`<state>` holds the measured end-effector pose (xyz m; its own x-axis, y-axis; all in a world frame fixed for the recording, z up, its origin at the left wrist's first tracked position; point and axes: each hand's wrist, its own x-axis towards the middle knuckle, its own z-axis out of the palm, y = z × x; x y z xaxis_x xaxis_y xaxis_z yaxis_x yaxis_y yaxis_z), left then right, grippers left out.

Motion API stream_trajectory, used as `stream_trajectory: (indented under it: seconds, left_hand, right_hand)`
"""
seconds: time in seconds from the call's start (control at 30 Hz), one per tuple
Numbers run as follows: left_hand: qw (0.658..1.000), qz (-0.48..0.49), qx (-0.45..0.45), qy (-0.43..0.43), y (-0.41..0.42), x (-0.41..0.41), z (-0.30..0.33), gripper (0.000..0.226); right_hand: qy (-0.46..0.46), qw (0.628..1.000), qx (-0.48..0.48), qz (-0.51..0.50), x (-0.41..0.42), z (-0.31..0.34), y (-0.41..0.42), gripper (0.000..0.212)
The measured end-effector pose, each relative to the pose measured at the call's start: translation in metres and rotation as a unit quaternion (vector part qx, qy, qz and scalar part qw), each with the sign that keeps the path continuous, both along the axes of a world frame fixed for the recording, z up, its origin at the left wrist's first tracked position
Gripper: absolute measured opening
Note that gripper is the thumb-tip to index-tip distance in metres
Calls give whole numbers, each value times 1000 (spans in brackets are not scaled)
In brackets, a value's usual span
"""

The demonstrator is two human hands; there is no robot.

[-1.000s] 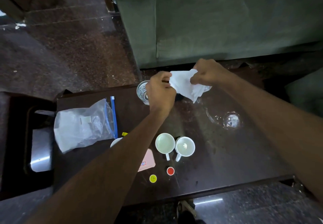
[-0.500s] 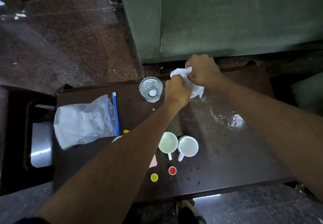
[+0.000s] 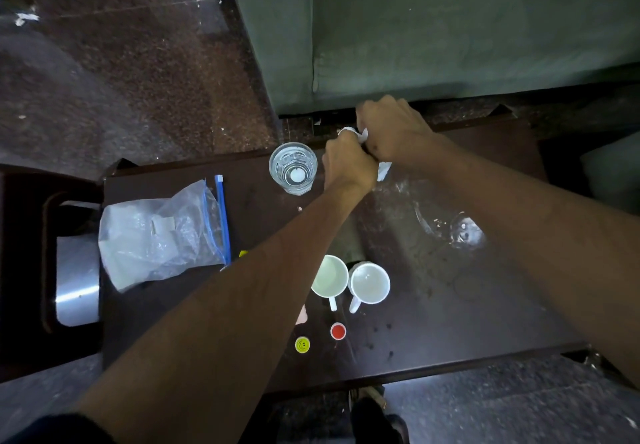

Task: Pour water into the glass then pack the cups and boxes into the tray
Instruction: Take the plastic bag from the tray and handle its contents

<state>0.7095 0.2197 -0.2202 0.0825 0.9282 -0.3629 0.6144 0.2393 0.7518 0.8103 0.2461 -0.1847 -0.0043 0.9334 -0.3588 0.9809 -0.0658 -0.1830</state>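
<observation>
A crumpled white tissue is bunched between both hands at the far edge of the desk, just to the right of the glass; the left hand is curled into a fist round its near end and the right hand is clenched over its far end, so only small white tufts show. Judged from the wet patch seen well to the right of the glass, the step in hand appears to be the readying of the tissue for wiping. It would be done best if the wad were kept compact, pressed flat onto the wet patch and drawn away from the glass, so that the glass is not knocked by the left forearm passing close beside it. The glass stands upright, its mouth pointed up and its long axis vertical, with water apparently in it. Nearer than the glass, two white cups stand upright side by side, touching or nearly so, their handles pointed toward the near edge of the desk. A zip bag lies to the left of the glass, and a red cap and a yellow smiley cap lie nearer than the cups. No tray can be identified with certainty.
</observation>
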Motion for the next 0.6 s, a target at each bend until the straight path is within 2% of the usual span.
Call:
stream_trajectory:
  seconds: [0.13,0.3,0.37,0.47,0.6]
  left_hand:
    - [999,-25,-22,32,6,3,4,32]
    - [998,58,16,18,5,2,10,11]
    - [996,86,-16,-12,8,3,11,23]
    - [988,120,-77,-50,12,6,11,30]
    - [983,140,-98,-73,15,9,7,33]
  right_hand:
    - [29,999,7,23,7,-1,-2,18]
    - [-17,998,24,59,2,-13,0,19]
    - [-21,997,20,67,0,-17,-1,18]
    - [22,998,38,46,5,-14,-6,21]
    - [84,991,107,-5,11,-11,-22,28]
